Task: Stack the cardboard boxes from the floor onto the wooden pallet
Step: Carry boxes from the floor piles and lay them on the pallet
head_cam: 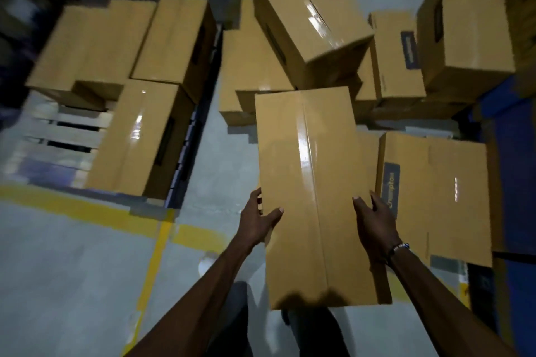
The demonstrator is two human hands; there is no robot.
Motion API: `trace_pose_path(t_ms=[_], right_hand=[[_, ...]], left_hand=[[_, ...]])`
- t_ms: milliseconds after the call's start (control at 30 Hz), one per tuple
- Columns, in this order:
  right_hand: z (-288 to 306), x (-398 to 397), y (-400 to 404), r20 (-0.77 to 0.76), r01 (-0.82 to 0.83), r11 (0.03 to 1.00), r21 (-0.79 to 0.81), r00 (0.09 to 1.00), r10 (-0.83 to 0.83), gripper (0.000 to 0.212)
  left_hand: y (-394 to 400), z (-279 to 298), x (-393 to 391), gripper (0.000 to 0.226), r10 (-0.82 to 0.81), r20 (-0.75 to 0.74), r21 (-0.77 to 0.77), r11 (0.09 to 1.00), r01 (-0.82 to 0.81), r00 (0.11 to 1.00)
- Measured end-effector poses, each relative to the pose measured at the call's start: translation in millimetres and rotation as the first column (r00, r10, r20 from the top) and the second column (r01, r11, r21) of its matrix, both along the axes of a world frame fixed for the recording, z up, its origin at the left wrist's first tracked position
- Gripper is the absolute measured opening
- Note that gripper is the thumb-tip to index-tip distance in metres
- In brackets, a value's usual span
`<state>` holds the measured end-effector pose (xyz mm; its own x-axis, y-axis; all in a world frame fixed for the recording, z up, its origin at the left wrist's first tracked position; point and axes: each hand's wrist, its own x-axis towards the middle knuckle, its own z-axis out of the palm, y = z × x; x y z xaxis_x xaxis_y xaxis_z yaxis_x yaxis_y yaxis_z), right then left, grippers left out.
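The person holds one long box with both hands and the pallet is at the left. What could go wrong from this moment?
1. The left hand and right hand grip only the near end of the held box, so its far end may dip or slip.
2. Open gaps in the pallet could let a badly placed box tilt.
3. The tilted box on the floor pile looks unstable and may slide.

The carried box (pixel 316 194) is in the middle, lengthwise away from the person, held between the left hand (pixel 259 219) on its left side and the right hand (pixel 374 226) on its right side. To the left, the wooden pallet (pixel 66 133) lies on the floor (pixel 72 269) and carries several boxes (pixel 139 136). Behind the carried box and to its right is a loose pile of boxes (pixel 307 17), some on top of others.
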<state>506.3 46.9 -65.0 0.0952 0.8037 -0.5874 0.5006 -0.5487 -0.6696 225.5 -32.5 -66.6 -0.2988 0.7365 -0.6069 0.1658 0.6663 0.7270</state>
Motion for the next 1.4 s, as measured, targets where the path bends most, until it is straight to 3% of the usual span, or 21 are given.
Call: trace_pose_path(t_ms=[233,333,500,667,800,933,1233,1400], right_hand=[[116.9,-92.9,-29.9,-0.017,-0.203,0.974,0.103,0.978,0.206,0.068],[159.1,-148.2,-52.5,-0.069,-0.275,0.948,0.159,0.955,0.289,0.047],[198.1,-255.8,-99.9,-0.132,-0.345,0.910,0.227,0.915,0.380,0.043],[213.6,-363.0,-152.3,-0.168,-0.400,0.878,0.262,0.877,0.450,0.043],[219.5,-433.7,-189.0,-0.215,-0.445,0.854,0.270,0.837,0.504,0.038],[228.9,-495.2,-215.0,-0.228,-0.455,0.844,0.283,0.823,0.520,0.036],[240.8,-628.2,-222.4,-0.200,-0.492,0.828,0.271,0.812,0.548,0.056],[220.6,-716.1,-206.5,-0.216,-0.489,0.817,0.305,0.800,0.560,0.044]], left_hand=[[-69.2,114.9,-79.8,0.076,0.161,-0.037,0.110,0.982,-0.156,0.986],[-105.9,153.9,-125.1,0.075,0.241,-0.044,0.141,0.962,-0.233,0.970],[-179.2,201.6,-206.2,0.064,0.382,-0.072,0.241,0.903,-0.355,0.921],[-254.0,219.7,-289.6,0.068,0.547,-0.056,0.288,0.810,-0.511,0.835],[-303.6,232.9,-342.9,0.051,0.610,-0.074,0.317,0.765,-0.561,0.789],[-336.9,239.8,-392.9,0.063,0.653,-0.085,0.326,0.732,-0.599,0.752],[-354.3,242.2,-514.5,0.061,0.682,-0.111,0.341,0.710,-0.616,0.723],[-335.6,246.2,-602.3,0.060,0.666,-0.115,0.356,0.721,-0.595,0.737]])
